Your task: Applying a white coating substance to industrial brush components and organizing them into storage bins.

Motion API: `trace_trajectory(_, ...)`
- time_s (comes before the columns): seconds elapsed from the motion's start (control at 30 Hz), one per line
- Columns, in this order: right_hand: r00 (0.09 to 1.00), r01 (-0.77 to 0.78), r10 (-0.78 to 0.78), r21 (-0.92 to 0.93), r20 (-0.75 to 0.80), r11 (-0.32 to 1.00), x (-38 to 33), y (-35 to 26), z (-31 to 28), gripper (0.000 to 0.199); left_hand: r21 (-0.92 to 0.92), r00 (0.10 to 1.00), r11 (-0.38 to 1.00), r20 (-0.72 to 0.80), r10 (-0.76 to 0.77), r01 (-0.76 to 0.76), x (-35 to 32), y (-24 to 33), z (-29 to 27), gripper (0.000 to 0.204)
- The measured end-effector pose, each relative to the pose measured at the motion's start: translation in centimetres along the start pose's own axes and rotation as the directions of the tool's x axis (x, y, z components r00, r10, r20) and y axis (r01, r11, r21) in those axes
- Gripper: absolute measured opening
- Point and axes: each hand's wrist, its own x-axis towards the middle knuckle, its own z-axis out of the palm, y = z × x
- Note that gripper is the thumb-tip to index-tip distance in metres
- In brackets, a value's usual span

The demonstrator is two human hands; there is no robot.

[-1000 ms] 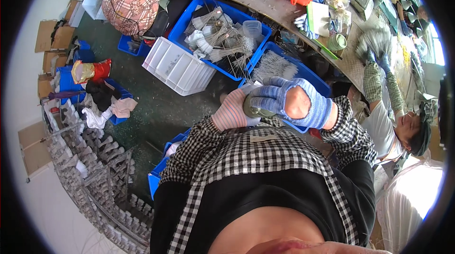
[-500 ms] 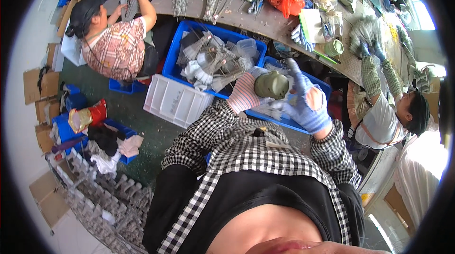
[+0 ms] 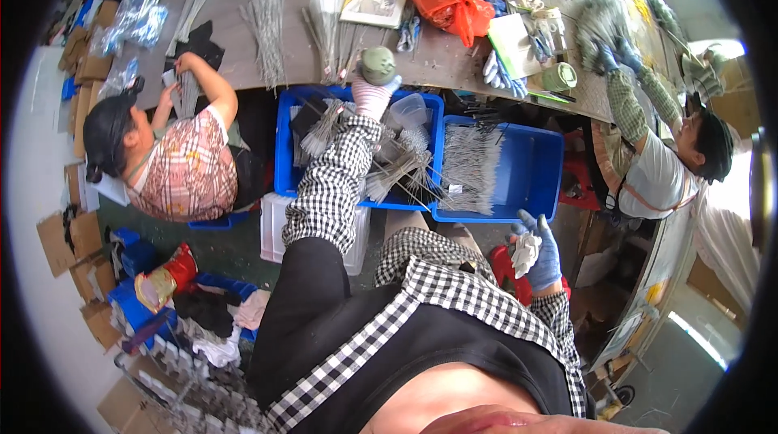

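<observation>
Green round container (image 3: 378, 66) is held in the left hand (image 3: 374, 99), its grip closed around the underside, at the near edge of the desk (image 3: 454, 69); whether they touch, I cannot tell. The right hand (image 3: 546, 260), partly curled, grips a crumpled white piece (image 3: 525, 253) near a blue bin (image 3: 531, 165).

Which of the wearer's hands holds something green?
The left hand, pink-striped, holds the round green object; the blue-gloved right hand has a crumpled white thing.
</observation>
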Motion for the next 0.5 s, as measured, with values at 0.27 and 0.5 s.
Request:
trace_trajectory(0.27, 0.989, 0.078, -0.056, 0.157, -0.138, 0.984, -2.5, 2.0, -1.9, 0.047, 0.118, 0.984, 0.992, -0.176, -0.029, 0.050, 7.3, -3.2, 1.1, 0.078)
trace_trajectory(0.5, 0.993, 0.105, -0.090, 0.206, -0.080, 0.973, -2.5, 2.6, -2.8, 0.046, 0.002, 0.992, 0.999, -0.116, -0.043, 0.044, 7.1, -3.1, 2.3, 0.089)
